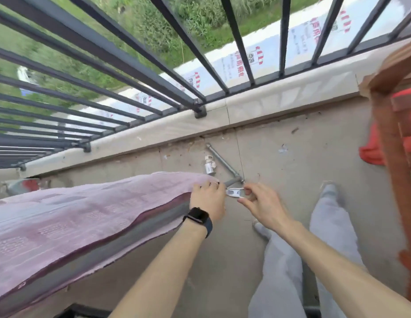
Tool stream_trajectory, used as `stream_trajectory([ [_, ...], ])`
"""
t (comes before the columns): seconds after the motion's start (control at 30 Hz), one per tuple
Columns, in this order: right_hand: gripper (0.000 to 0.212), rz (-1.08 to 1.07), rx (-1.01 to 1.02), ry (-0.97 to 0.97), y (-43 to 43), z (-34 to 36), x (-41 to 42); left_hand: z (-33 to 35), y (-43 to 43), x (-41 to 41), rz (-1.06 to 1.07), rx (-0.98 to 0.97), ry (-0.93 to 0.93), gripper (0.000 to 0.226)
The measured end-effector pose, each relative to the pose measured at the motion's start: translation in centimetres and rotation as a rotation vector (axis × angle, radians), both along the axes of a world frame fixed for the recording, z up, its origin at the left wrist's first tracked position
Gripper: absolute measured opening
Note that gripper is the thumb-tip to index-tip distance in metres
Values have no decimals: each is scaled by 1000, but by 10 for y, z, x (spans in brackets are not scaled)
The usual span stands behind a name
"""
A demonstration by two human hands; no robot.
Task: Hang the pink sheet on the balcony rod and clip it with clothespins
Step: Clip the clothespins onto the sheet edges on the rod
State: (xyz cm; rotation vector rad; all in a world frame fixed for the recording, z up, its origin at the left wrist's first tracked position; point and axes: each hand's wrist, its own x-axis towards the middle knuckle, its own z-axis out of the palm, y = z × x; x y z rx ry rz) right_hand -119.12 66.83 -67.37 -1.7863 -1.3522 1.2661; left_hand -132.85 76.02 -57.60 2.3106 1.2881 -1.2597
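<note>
- Pinching the clothespin (234,193) between thumb and fingertips, your right hand (261,204) holds it just past the bare end of the rod (232,182). I cannot tell whether its jaws are spread. The grip looks small, so a slip would likely drop the clothespin to the floor (291,138) below the rod.
- Your left hand (208,198) curls over the end of the pink sheet (89,207) and presses it onto the rod, right beside the clothespin. With so little room between them, the clothespin could nip your fingers instead of the cloth.
- The pink sheet lies draped over the rod, running along it away from the bare end, and its edge sits close to that end. If you lift your left hand before the clothespin bites, the cloth may slide or bunch along the rod.
- If the clothespin catches only the top layer of cloth and not the rod beneath, it will probably hold nothing. Any breeze through the railing (131,65) beyond the rod could then pull the sheet loose.
- The hem on your side of the rod hangs unevenly. That weight may drag the sheet off the rod toward you once you let go.
</note>
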Motion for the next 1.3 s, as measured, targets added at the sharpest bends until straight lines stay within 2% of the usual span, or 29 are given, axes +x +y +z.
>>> stream_trajectory([
  [0.07, 31, -21, -25, 3, -2, -21, -8, -27, 20, -5, -10, 24, 120, 45],
  [0.17, 29, 1, -151, 42, 0, -47, -16, -55, 51, -18, 195, 62, 297, 58],
  [0.2, 28, 6, -236, 69, 1, -57, -20, -59, 60, -23, 249, 41, 336, 55],
  [0.27, 22, -103, -517, 300, 7, -70, -29, -64, 75, -30, 261, -18, 350, 39],
  [0.33, 24, -379, -778, 677, 14, -83, -47, -67, 82, -30, 210, -33, 333, 31],
  [0.4, 26, -586, -962, 931, 22, -93, -66, -70, 80, -24, 174, 7, 317, 27],
  [0.5, 31, -726, -1134, 1210, 39, -97, -94, -74, 68, -14, 141, 45, 282, 23],
  [0.57, 30, -850, -1157, 1294, 49, -99, -109, -76, 59, -10, 155, 20, 251, 23],
  [0.63, 25, -1019, -1121, 1239, 53, -104, -117, -79, 45, -7, 126, 4, 231, 23],
  [0.7, 25, -1065, -1070, 1179, 55, -110, -114, -80, 30, -1, 67, -4, 229, 26],
  [0.8, 32, -1029, -1046, 1263, 58, -118, -105, -89, 15, 0, 32, 4, 277, 29],
  [0.87, 33, -961, -1034, 1345, 63, -121, -100, -97, 18, 0, 93, 36, 289, 29],
  [0.97, 29, -888, -1010, 1407, 73, -120, -91, -106, 27, 1, 160, -7, 359, 48],
  [1.0, 29, -878, -1007, 1421, 75, -120, -87, -109, 27, 3, 101, -18, 400, 46],
  [1.07, 33, -840, -1005, 1404, 76, -121, -82, -112, 26, 6, -22, 4, 424, 27],
  [1.13, 35, -753, -983, 1313, 73, -127, -76, -116, 22, 7, -45, 51, 391, 24],
  [1.23, 26, -625, -908, 1142, 65, -136, -62, -119, 19, 7, -31, 90, 331, 28],
  [1.3, 27, -533, -793, 889, 56, -143, -51, -120, 21, 7, -19, 98, 310, 30],
])
